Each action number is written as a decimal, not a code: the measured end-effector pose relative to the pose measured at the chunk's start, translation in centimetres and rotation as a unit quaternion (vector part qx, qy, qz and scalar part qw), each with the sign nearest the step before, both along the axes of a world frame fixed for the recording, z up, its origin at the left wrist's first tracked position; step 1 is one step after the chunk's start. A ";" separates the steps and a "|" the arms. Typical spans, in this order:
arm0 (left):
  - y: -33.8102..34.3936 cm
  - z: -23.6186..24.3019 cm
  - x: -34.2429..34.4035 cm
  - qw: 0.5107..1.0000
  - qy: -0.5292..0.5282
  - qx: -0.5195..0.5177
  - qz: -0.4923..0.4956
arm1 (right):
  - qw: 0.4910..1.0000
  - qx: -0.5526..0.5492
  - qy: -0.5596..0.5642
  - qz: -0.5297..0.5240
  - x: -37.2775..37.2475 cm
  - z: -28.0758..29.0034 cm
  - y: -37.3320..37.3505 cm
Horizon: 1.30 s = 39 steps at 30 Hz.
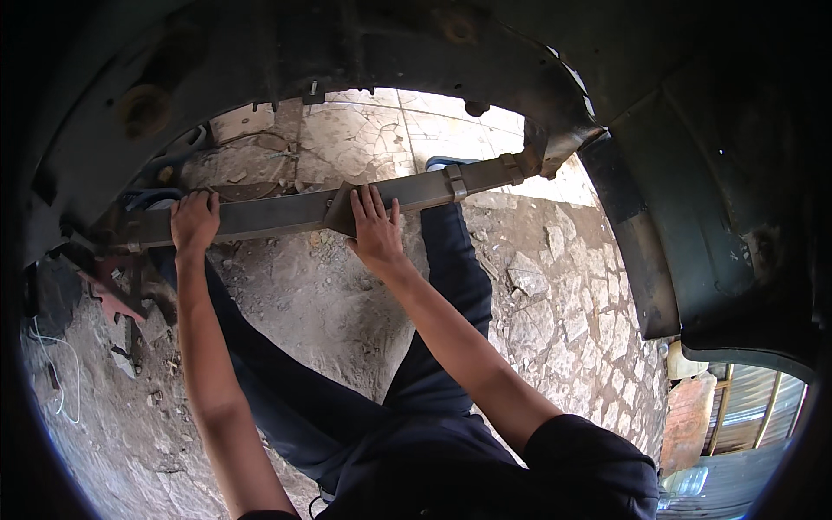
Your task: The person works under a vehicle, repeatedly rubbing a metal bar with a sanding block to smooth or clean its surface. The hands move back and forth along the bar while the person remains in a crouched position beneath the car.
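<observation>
A long metal leaf spring (269, 217) runs crosswise under a dark vehicle body, with metal clips (455, 182) near its right part. My left hand (194, 221) has its fingers curled over the spring's left part. My right hand (377, 232) rests with fingers extended on the spring's middle, over a square metal plate (340, 208). My legs in dark trousers stretch out beneath the spring.
Dark wheel-well panels (711, 191) arch above and to the right. A red metal object (117, 299) and a thin cable (74, 381) lie at left. The ground is dirt, broken stone and tiles (373, 130). Corrugated sheeting (763, 407) shows at lower right.
</observation>
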<state>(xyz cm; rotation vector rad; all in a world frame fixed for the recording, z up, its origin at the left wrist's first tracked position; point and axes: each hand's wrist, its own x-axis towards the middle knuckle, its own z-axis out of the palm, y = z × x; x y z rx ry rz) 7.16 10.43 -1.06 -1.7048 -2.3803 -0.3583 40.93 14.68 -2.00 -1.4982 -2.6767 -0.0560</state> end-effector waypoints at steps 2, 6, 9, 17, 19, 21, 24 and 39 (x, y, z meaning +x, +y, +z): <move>-0.3 0.1 0.0 1.000 -0.014 -0.002 0.003 | 1.000 -0.007 0.001 -0.021 -1.2 -0.1 -0.8; -0.5 -0.8 -0.9 1.000 -0.013 -0.004 0.028 | 0.993 0.005 -0.043 0.107 -1.3 0.0 -1.7; -0.2 -0.8 -0.6 0.999 -0.031 -0.016 0.027 | 0.999 0.016 0.001 0.027 0.2 0.0 -0.6; -0.3 -1.0 -0.4 0.999 -0.044 0.029 0.015 | 0.998 0.018 -0.001 0.053 0.2 0.0 -0.8; -0.2 -1.2 -0.5 0.998 -0.048 0.012 0.026 | 0.999 0.031 -0.010 0.013 -0.1 0.1 -0.1; -0.3 -1.4 -0.6 0.998 -0.039 0.026 0.029 | 0.998 0.029 -0.020 0.045 -0.8 -0.1 -1.0; 0.0 -1.1 -0.3 0.998 -0.047 0.010 0.030 | 0.996 0.028 -0.022 0.079 -0.7 -0.3 -1.5; -0.1 -1.0 -0.3 0.997 -0.065 0.033 0.019 | 0.998 0.019 -0.020 0.049 -1.6 0.1 -1.1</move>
